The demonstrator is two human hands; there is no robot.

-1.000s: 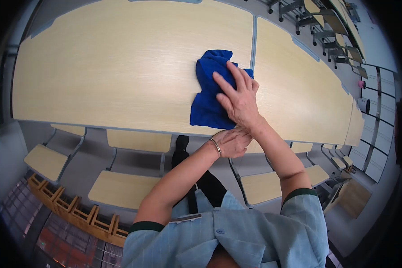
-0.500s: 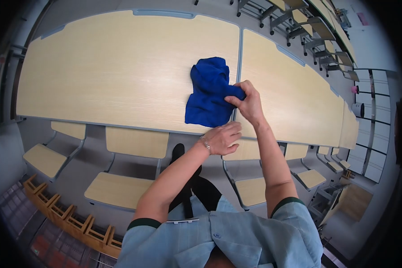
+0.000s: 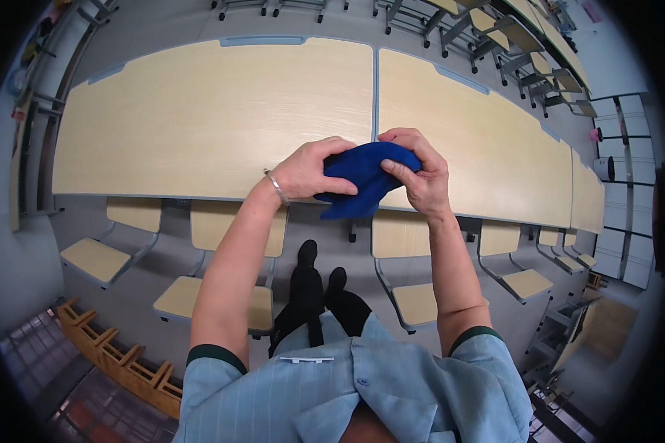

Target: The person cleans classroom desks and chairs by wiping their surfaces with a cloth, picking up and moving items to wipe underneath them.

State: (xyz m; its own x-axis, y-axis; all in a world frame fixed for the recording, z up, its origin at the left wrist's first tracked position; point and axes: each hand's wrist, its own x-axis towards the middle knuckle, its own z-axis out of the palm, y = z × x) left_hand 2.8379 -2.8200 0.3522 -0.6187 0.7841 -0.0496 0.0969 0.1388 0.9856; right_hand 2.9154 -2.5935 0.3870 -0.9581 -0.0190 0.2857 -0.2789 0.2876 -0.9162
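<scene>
A bunched blue cloth [image 3: 366,168] is held between my two hands, over the near edge of the light wooden desk [image 3: 199,118]. My left hand [image 3: 314,171] wraps round the cloth's left side, thumb toward me. On the right side, my right hand [image 3: 421,173] grips it with the thumb on top and the fingers behind. A loose corner of the cloth hangs down past the desk edge. The fingertips behind the cloth are partly hidden.
A second desk [image 3: 495,155] adjoins on the right, with a grey seam between. Chairs [image 3: 192,299] line the near side, by my legs. More desks and chairs [image 3: 495,37] stand at the far right. Wooden stools [image 3: 118,354] form a row behind at lower left.
The cloth lay spread on the desk with my right hand pinching its edge. Now it is lifted and bunched nearer me, and my left hand has moved up and taken hold of it.
</scene>
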